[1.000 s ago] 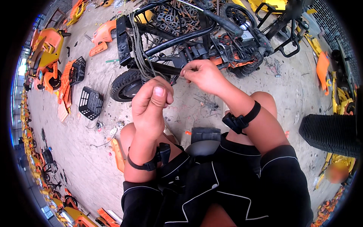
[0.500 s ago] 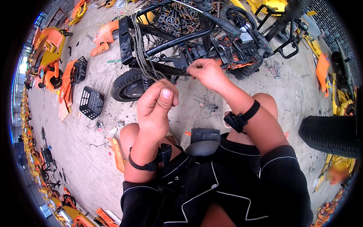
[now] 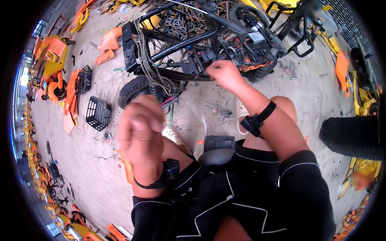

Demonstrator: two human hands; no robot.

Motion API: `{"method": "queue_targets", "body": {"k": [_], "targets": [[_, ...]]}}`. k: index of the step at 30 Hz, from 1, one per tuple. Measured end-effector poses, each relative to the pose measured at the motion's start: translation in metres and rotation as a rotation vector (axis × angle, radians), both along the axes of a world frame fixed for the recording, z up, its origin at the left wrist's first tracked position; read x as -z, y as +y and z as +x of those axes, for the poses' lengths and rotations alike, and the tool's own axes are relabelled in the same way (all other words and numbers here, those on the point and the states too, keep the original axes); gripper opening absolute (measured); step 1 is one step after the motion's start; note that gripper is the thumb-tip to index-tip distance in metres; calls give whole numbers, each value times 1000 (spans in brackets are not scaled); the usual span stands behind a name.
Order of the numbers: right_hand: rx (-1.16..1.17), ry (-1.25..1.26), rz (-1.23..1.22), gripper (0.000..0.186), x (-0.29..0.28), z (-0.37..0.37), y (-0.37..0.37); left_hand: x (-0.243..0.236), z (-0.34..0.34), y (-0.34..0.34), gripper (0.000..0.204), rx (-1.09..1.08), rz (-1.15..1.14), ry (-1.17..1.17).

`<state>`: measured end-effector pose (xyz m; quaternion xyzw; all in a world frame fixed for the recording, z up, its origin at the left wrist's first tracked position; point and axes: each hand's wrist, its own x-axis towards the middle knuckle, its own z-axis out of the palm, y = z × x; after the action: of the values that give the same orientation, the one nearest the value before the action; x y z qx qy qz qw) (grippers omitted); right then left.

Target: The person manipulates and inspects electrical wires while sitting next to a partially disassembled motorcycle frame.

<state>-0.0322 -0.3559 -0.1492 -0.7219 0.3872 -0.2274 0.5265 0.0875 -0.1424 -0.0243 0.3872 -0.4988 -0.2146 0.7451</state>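
Observation:
A stripped scooter frame [image 3: 183, 45] of black tubes stands in front of me, with a bundle of grey cables [image 3: 150, 68] hanging over its rear end. My right hand [image 3: 226, 74] is closed at the frame's lower bar, fingertips pinched together; whatever they grip is hidden. Nearer to me and further left, my left hand [image 3: 141, 124] is curled into a fist above my knee, blurred by motion. I cannot make out what it holds. The rear wheel [image 3: 132, 90] lies just beyond that hand. Loose wires and connectors [image 3: 241, 50] fill the frame's middle.
Black plastic baskets [image 3: 98, 113] and orange panels [image 3: 109, 39] lie on the floor to the left. A heap of metal parts [image 3: 181, 24] sits behind the frame. At the right is a black ribbed stack [image 3: 350, 134]. Wire scraps [image 3: 219, 110] litter the concrete.
My left hand has moved left and toward me, away from the cables. My right hand has shifted slightly right along the lower bar. Both remain closed.

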Motion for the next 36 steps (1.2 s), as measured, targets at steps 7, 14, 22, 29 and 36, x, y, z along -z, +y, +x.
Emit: {"method": "queue_targets", "body": {"k": [7,14,22,29,36], "targets": [[-254,-162,309,20,-32,-8,13,8,17,-6,32,102,99,310],[-345,-376,401,23,-49,-7,21,17,22,-16,32,168,128,367],[-446,-286,768,61,-69,-7,31,30,27,-27,32,57,83,239],[-498,-527,948,33,-65,-1,49,37,24,-32,34,-96,39,23],[-350,-563,1019,21,-54,3,45,41,33,-31,32,-148,5,45]]}}
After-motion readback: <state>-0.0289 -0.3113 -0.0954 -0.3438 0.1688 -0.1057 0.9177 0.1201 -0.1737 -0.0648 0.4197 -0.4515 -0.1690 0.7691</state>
